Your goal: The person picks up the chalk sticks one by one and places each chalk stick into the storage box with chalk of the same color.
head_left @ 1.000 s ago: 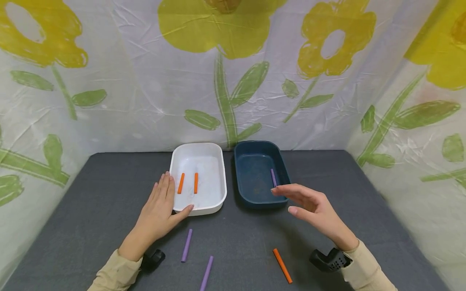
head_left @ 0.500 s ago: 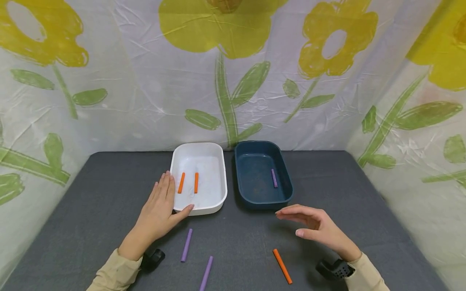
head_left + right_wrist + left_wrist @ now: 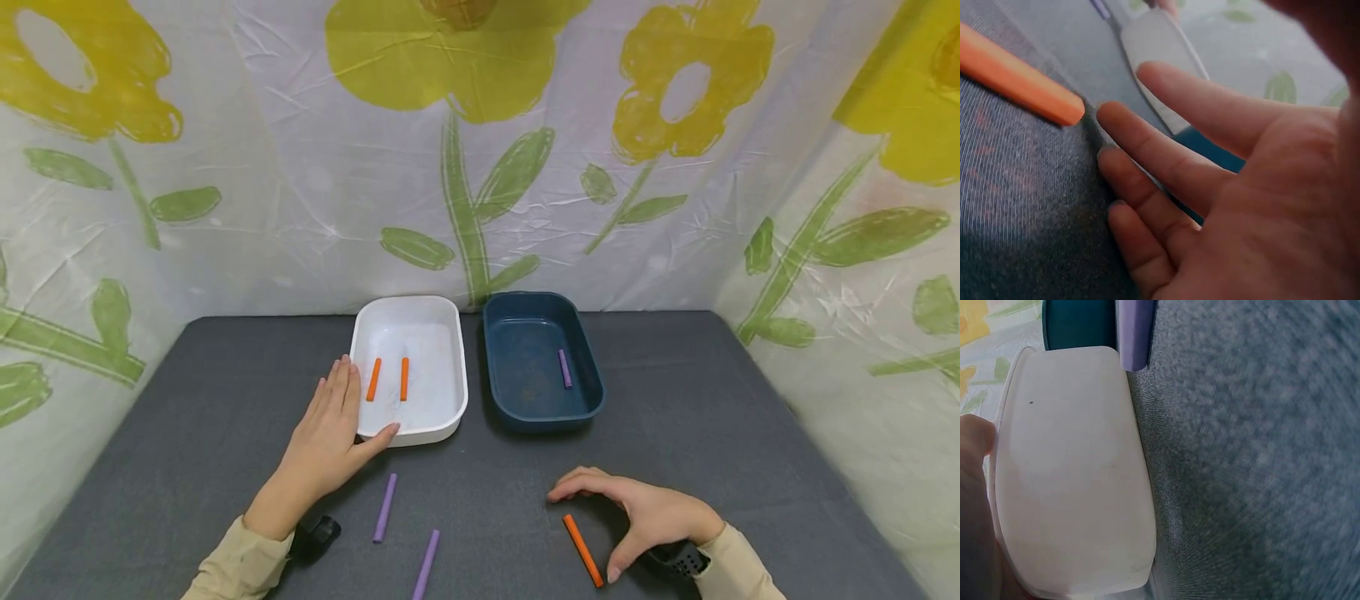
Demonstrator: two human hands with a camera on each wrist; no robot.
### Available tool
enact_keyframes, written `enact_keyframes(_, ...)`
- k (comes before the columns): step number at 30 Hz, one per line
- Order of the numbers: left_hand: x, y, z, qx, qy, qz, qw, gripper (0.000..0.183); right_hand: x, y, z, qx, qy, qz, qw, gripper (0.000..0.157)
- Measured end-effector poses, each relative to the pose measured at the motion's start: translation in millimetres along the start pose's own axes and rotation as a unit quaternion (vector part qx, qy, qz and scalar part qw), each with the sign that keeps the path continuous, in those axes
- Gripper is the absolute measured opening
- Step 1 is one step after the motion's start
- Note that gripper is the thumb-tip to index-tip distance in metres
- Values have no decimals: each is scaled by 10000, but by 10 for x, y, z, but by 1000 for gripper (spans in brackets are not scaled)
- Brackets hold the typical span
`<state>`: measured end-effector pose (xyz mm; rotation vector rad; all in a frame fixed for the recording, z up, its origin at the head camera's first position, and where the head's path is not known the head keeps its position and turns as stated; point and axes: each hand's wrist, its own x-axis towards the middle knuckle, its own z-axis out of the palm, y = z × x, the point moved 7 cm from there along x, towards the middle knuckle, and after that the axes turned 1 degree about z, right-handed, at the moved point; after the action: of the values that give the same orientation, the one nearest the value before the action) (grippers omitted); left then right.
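My left hand lies along the left side of the white tray, fingers straight and thumb at its near rim. Two short orange sticks lie inside that tray. My right hand arches over the table just right of a loose orange stick, thumb and fingers spread apart around it. In the right wrist view the orange stick lies clear of the fingertips, and the hand holds nothing. A purple stick rests in the dark blue tray.
Two purple sticks, one farther and one nearer, lie on the dark grey tablecloth in front of the white tray. Behind the trays hangs a white curtain painted with yellow flowers.
My right hand has come back from over the blue tray and down toward the loose orange stick, its thumb spreading from the fingers. My left hand stays at the white tray.
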<state>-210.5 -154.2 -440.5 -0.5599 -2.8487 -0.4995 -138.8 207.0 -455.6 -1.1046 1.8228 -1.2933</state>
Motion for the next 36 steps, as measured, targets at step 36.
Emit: enact_keyframes(36,3,9,-8,15,109,62,9999,103,81,5,147,-1637,508,503,9839,76)
